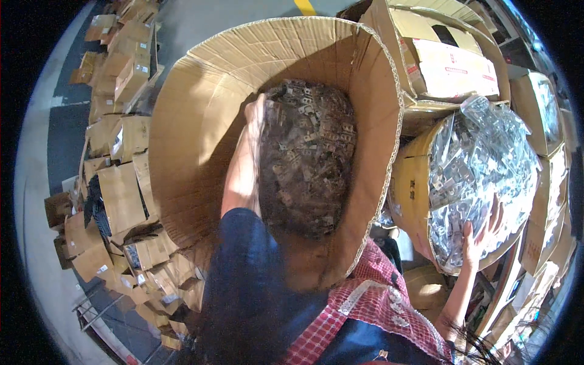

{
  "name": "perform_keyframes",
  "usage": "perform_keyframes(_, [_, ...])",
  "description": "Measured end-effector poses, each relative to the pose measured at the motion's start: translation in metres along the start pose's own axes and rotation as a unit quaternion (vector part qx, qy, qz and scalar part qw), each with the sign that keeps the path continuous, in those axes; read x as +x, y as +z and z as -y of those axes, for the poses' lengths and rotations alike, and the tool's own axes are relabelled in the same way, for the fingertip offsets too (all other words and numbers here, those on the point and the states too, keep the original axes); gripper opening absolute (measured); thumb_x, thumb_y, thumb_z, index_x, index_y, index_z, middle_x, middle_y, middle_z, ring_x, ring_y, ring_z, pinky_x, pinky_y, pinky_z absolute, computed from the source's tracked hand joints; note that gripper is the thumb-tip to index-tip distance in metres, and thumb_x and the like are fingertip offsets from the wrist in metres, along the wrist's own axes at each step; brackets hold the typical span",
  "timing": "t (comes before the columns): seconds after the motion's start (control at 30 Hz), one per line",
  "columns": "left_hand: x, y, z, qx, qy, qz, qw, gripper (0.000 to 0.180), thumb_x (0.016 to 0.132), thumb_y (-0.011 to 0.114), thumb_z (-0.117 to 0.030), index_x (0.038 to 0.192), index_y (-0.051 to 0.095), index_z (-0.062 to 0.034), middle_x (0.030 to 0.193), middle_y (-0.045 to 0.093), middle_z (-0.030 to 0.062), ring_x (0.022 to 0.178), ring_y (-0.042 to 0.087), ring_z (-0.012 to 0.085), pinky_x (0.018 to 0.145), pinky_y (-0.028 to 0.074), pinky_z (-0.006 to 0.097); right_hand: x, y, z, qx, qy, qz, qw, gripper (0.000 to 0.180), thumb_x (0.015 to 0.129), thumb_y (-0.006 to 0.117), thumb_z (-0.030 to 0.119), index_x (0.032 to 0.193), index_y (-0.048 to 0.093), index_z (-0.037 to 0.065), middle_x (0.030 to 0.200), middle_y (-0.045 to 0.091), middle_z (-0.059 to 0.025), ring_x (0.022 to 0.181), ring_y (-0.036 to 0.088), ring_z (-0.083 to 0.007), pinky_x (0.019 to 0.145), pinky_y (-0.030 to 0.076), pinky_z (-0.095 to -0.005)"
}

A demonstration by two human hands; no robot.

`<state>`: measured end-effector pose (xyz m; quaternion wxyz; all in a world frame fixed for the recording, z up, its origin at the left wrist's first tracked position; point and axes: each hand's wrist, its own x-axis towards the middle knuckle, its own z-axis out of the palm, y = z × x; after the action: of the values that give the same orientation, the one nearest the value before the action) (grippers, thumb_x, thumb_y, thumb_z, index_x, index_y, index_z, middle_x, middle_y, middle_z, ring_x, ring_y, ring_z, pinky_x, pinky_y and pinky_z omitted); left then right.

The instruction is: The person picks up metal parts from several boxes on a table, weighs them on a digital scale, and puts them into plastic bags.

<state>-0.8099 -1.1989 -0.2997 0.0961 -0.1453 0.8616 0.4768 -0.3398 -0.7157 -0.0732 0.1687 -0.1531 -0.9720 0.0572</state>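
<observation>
Head view, main item: lg open ctn [188,152], brown corrugated, rounded walls, mouth facing up at ctr, cut edge showing R side.
Contents of lg ctn: sm parts [316,146], many, greyish w/ light bits, heaped at ctn bottom; whole heap in shade, detail partly lost.
L hand: [257,109] inside lg ctn, at upper L edge of the heap, next to inner wall; fingers look bent in, but grip, if any, can't be told.
L arm: bare forearm along L side of heap; navy sleeve [243,255] over ctn's near side.
R hand: [485,234] outside lg ctn, well apart fr. L hand; fingers spread wide, laid on clear plastic pcs; none seen pinched.
Clear plastic pcs: [480,158] shiny, transparent, piled high in 2nd ctn.
2nd ctn: [413,188] yellowish-brown, just R of lg ctn, tilted in view, dark marks on side wall.
Upper R: box w/ white-and-red panel [453,67], beyond 2nd ctn, sitting in another brown ctn.
Far R: more brown ctns [544,207], in a row along rim of view.
Far L: long heap of brown boxes [125,188], assorted sizes, several open, on floor.
Floor: grey [225,12], yellow stripe [305,7] at top.
Clothing: red-and-white checked apron [371,304], lower ctr, below lg ctn.
</observation>
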Motion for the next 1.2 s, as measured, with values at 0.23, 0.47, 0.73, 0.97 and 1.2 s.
perform_keyframes(0.23, [-0.036, -0.084, -0.062, -0.337, -0.090, 0.065, 0.935, 0.023, 0.084, 0.059, -0.025, 0.068, 0.059, -0.0086, 0.055, 0.053, 0.0025, 0.043, 0.049, 0.0133, 0.040, 0.040, 0.029, -0.001, 0.004, -0.002, 0.006, 0.015, 0.010, 1.000, 0.065, 0.085, 0.052, 0.052, 0.131, 0.051, 0.006, 0.146, 0.039, -0.0114, 0.138, 0.025, -0.0322, 0.111, 0.009, -0.0528])
perform_keyframes(0.47, [-0.049, -0.040, -0.097, 0.559, 0.139, 0.151, 0.804, 0.037, 0.084, 0.057, -0.029, 0.106, 0.063, 0.0001, 0.105, 0.064, 0.0240, 0.100, 0.062, 0.0349, 0.085, 0.049, 0.040, -0.006, -0.001, -0.003, 0.032, 0.079, -0.002, 0.996, 0.057, 0.088, 0.052, 0.043, 0.131, 0.051, 0.006, 0.143, 0.042, -0.0115, 0.137, 0.028, -0.0315, 0.112, 0.012, -0.0483])
perform_keyframes(0.73, [-0.017, -0.001, -0.061, 0.494, 0.125, 0.005, 0.860, 0.032, 0.086, 0.047, -0.023, 0.097, 0.068, -0.0018, 0.102, 0.065, 0.0231, 0.098, 0.064, 0.0368, 0.084, 0.049, 0.047, 0.000, -0.004, -0.005, 0.067, 0.068, -0.024, 0.995, 0.051, 0.089, 0.051, 0.033, 0.131, 0.050, 0.004, 0.139, 0.046, -0.0104, 0.134, 0.033, -0.0305, 0.111, 0.017, -0.0464])
perform_keyframes(0.97, [-0.066, -0.088, -0.138, 0.517, 0.340, 0.026, 0.785, 0.028, 0.076, 0.061, -0.032, 0.080, 0.068, -0.0042, 0.085, 0.066, 0.0201, 0.082, 0.065, 0.0371, 0.071, 0.052, 0.045, -0.005, 0.000, -0.008, 0.111, 0.002, -0.065, 0.992, 0.042, 0.085, 0.062, 0.011, 0.126, 0.054, 0.003, 0.131, 0.056, -0.0105, 0.130, 0.040, -0.0306, 0.108, 0.026, -0.0452])
perform_keyframes(1.2, [-0.265, -0.158, -0.313, 0.498, 0.453, -0.055, 0.738, 0.026, 0.092, 0.051, -0.031, 0.100, 0.064, -0.0095, 0.088, 0.064, 0.0189, 0.079, 0.062, 0.0371, 0.069, 0.051, 0.042, -0.014, -0.008, -0.012, 0.174, 0.012, -0.117, 0.978, 0.034, 0.085, 0.063, 0.015, 0.118, 0.062, 0.005, 0.127, 0.059, -0.0073, 0.126, 0.045, -0.0290, 0.107, 0.030, -0.0447])
